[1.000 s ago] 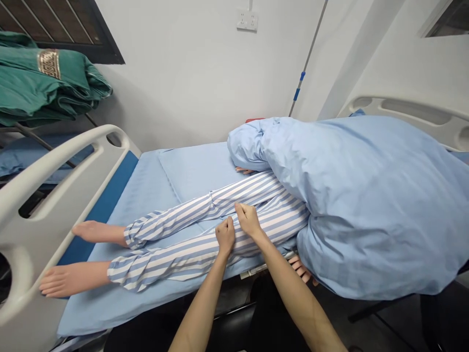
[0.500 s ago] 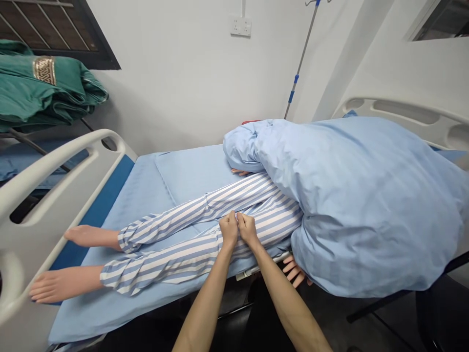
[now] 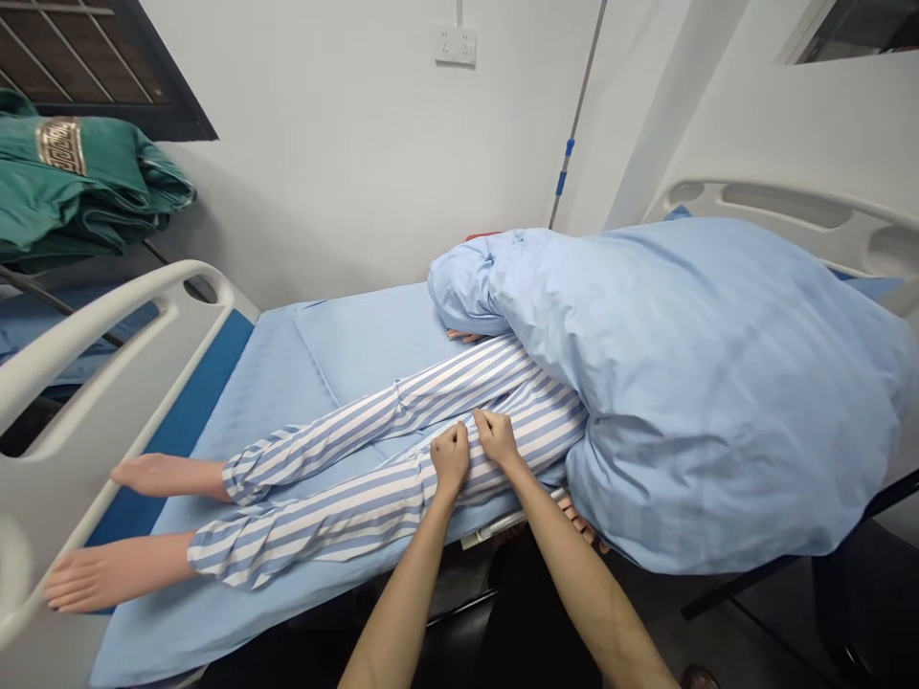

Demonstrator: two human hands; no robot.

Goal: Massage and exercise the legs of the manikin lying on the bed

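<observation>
**Nearest**: the person's left hand (image 3: 450, 457) and right hand (image 3: 497, 438) lie side by side, just apart, on the striped trousers (image 3: 316, 507) of a mannequin on a hospital bed. The left is on the near leg; the right is higher up, near the thigh. The fingers (image 3: 445, 443) of both hands are curled closed against the cloth; whether they have a fold gathered cannot be told.

**Risk at the hands**: closed fingers bearing on the thin cloth could drag or twist it if pressure goes sideways. The trouser seam could also be strained.

**Bed edge**: the mannequin's hand (image 3: 580, 522) protrudes beyond the near edge of the blue sheet (image 3: 265, 402), beside a metal bar (image 3: 509, 522). It could catch there if the body is shifted toward the edge.

**Foot end**: the bare feet (image 3: 115, 579) lie close to the white side rail (image 3: 107, 330), where toes could jam under any push toward lower left.

**Far**: a blue duvet (image 3: 718, 383) covers the upper body, hiding any shift there. Green folded linen (image 3: 78, 167) sits at upper left; a drip pole (image 3: 574, 124) stands by the wall at top centre.
</observation>
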